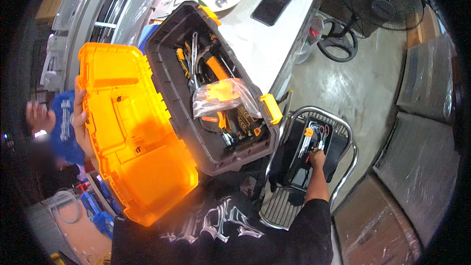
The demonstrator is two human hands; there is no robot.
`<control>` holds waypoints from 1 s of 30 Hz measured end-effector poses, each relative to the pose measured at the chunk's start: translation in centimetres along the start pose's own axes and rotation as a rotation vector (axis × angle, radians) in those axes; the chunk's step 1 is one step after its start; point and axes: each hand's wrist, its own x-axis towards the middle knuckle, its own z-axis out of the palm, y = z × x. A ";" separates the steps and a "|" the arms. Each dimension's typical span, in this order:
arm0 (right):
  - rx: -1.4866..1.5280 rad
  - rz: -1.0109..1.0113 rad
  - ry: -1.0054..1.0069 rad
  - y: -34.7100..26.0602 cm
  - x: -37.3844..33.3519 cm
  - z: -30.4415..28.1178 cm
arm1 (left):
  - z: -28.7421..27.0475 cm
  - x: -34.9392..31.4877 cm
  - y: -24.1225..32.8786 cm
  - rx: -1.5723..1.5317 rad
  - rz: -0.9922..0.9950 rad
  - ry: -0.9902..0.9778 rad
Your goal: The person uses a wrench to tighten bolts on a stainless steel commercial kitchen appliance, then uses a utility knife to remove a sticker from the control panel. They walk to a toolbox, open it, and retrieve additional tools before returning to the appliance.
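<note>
Fingers of left hand [81,122] curled on one orange lid [130,127]; right hand [317,158] fingers closed on one tool tray [314,140].

Strong overhead light, scene mostly bright. Orange toolbox lid [132,132] overexposed, glowing, detail washed out in its middle. Glare on the clear plastic bag [223,99] and on the chrome step-stool rail [343,127]. Concrete floor [363,83] shows soft sheen. Heavy fisheye bending with a black vignette at the corners. Left edge dim and blurred, centre sharp.
</note>
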 end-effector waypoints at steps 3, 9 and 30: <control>-0.010 -0.017 -0.019 -2.1 -0.4 -2.7 | -0.7 0.4 -0.1 0.051 0.012 0.006; 0.418 -0.392 0.455 -13.6 -5.7 -16.8 | -0.9 1.0 0.1 0.539 0.256 -0.004; 0.417 -2.248 -0.613 -54.1 -52.4 -30.1 | 0.4 1.4 2.1 0.724 0.142 -0.270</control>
